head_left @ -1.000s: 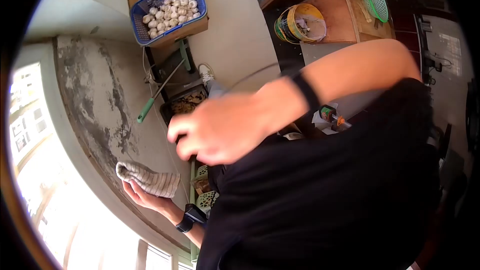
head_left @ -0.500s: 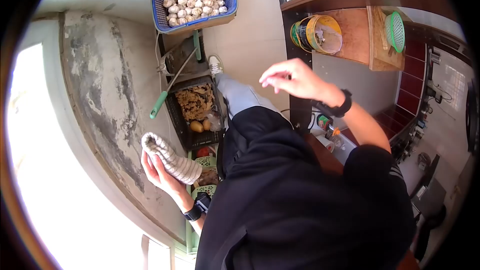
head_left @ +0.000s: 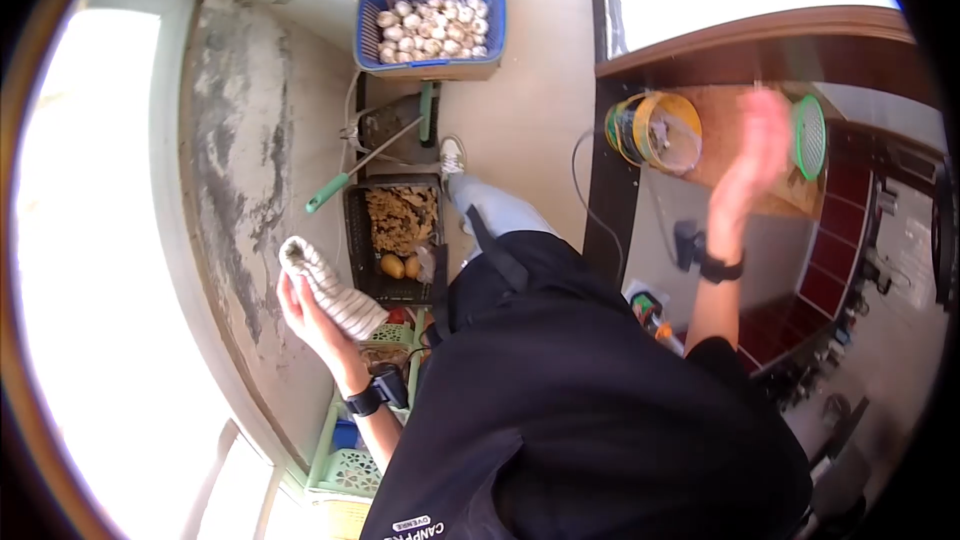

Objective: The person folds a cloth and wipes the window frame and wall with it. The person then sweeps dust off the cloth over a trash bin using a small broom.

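Observation:
On the left, my left hand [head_left: 308,315] is closed around a grey-and-white striped knitted piece [head_left: 338,290]. It is tube-shaped, with an opening at its upper end; its exact kind is unclear. My right hand [head_left: 755,145] is raised at the right, in front of a wooden board and beside a green mesh basket [head_left: 809,137]. Motion smears its fingers, so I cannot tell whether they are open or closed. To its left lies a yellow bucket [head_left: 684,147]. Both wrists wear black bands.
Ahead stands a blue basket [head_left: 372,10] of garlic bulbs. A green-handled broom [head_left: 327,192] leans near the worn wall. Beside my leg is a black crate [head_left: 356,240] with ginger and potatoes. Green racks [head_left: 352,473] stand at lower left, and a cable [head_left: 590,195] hangs by the dark cabinet edge.
My right hand has swung right and away from my body, towards the green basket. My left hand still grips the striped knitted piece. The view has shifted slightly.

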